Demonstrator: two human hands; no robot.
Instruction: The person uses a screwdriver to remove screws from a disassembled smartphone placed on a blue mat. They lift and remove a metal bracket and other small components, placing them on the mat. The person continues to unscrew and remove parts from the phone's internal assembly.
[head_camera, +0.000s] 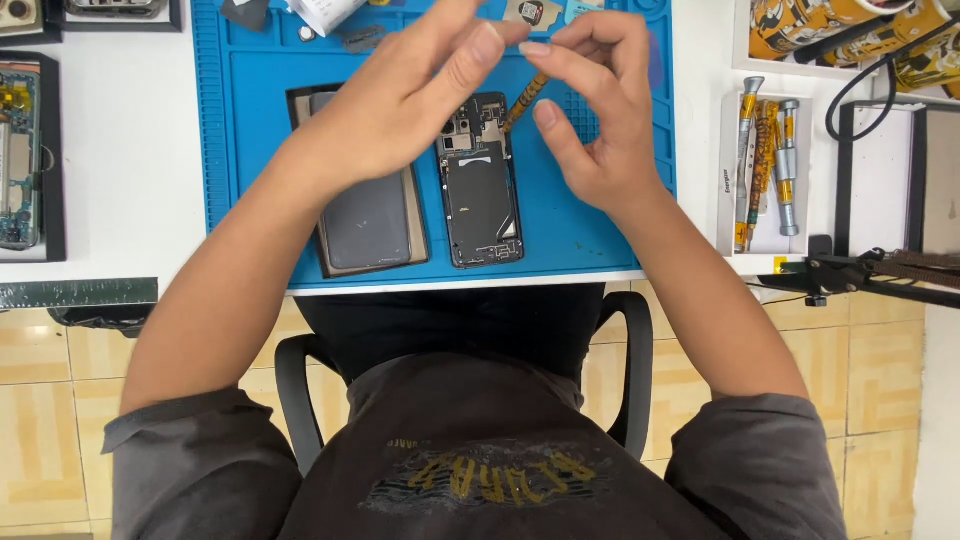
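Observation:
An opened black phone (482, 190) lies face down on a blue work mat (580, 215), its inner boards and shields showing. Left of it a grey back panel (365, 222) rests on a brown pad. My right hand (590, 110) is raised over the phone's top end and holds a yellow-and-black screwdriver (524, 102), whose tip points down at the phone's upper right corner. My left hand (410, 90) reaches in from the left, and its thumb and forefinger meet my right fingertips above the screwdriver. Anything small pinched between them is hidden.
A white tray of several yellow-and-silver screwdrivers (765, 165) sits right of the mat. A black tray with another stripped phone (20, 150) is at the far left. Small parts (360, 38) lie along the mat's top edge. A black stand arm (870, 272) juts in at right.

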